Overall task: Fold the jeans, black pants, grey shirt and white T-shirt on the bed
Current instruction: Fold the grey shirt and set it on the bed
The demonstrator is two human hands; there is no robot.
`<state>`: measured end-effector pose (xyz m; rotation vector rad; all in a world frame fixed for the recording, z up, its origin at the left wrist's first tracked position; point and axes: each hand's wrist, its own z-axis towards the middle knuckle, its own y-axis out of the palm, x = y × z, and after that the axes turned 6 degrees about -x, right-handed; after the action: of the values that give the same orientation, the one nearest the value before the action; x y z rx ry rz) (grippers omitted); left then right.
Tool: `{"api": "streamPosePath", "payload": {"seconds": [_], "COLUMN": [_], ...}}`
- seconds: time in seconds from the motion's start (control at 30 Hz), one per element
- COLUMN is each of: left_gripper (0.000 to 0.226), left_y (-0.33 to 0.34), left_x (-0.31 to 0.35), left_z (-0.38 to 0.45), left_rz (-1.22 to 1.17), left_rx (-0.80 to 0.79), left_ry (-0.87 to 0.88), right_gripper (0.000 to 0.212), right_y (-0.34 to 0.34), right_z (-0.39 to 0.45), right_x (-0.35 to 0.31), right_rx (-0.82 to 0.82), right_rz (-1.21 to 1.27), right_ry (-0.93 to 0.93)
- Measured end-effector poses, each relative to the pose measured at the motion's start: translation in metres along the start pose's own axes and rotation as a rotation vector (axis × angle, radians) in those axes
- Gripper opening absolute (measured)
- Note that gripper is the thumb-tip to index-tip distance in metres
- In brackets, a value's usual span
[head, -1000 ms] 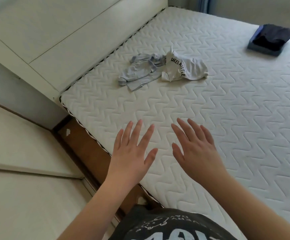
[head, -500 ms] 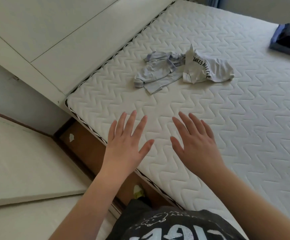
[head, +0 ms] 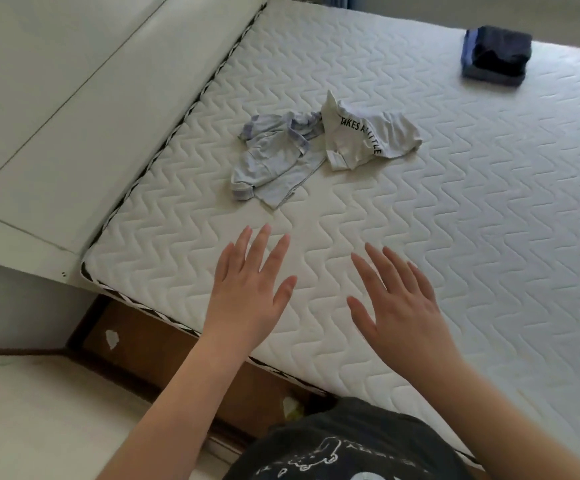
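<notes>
On the far left is the white headboard, and the white bed lies right beside it. Next comes the left hand, held out over the near edge of the bed with its fingers straight and spread wide. It holds nothing. Past its fingertips, farther up the bed, lies the grey shirt, all crumpled and not folded. Just to the right of it, and touching it, is the white T-shirt, also in a crumpled heap, with black letters across it. Next is the right hand, near the left hand but apart from it. Its fingers are straight and spread wide too, and it holds nothing. Both hands are well apart from the 2 shirts. Far off at the top right of the bed sits a neat pile of 2 folded things: the black pants lie on top of the jeans.
</notes>
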<state>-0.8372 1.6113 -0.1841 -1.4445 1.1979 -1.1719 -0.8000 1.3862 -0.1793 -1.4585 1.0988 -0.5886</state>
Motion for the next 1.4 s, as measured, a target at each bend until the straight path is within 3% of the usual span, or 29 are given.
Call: {"api": "streamPosePath", "payload": {"seconds": [0.37, 0.63, 0.73, 0.97, 1.13, 1.4], "left_gripper": [0.053, 0.053, 0.054, 0.05, 0.056, 0.055], "left_y": [-0.015, -0.001, 0.002, -0.003, 0.025, 0.078], "left_x": [-0.056, -0.15, -0.199, -0.287, -0.293, -0.27], "left_z": [0.029, 0.078, 0.11, 0.202, 0.252, 0.311], "left_rz": [-0.094, -0.098, -0.091, 0.02, 0.099, 0.126], "left_rx": [-0.022, -0.031, -0.103, -0.083, -0.223, -0.248], "left_ry": [-0.078, -0.04, 0.031, 0.33, 0.423, 0.457], "right_gripper": [0.061, 0.061, 0.061, 0.062, 0.064, 0.069], "right_y": [-0.013, 0.003, 0.018, 0.043, 0.053, 0.091], "right_z": [0.106, 0.189, 0.224, 0.287, 0.315, 0.386], "right_x": [-0.043, -0.098, -0.129, -0.186, -0.185, -0.137], "right_rx": [0.006, 0.001, -0.023, 0.0, 0.004, -0.064], "right_rz": [-0.004, -0.031, -0.016, 0.048, 0.068, 0.033], "right_ry": [-0.145, -0.065, 0.012, 0.235, 0.306, 0.304]}}
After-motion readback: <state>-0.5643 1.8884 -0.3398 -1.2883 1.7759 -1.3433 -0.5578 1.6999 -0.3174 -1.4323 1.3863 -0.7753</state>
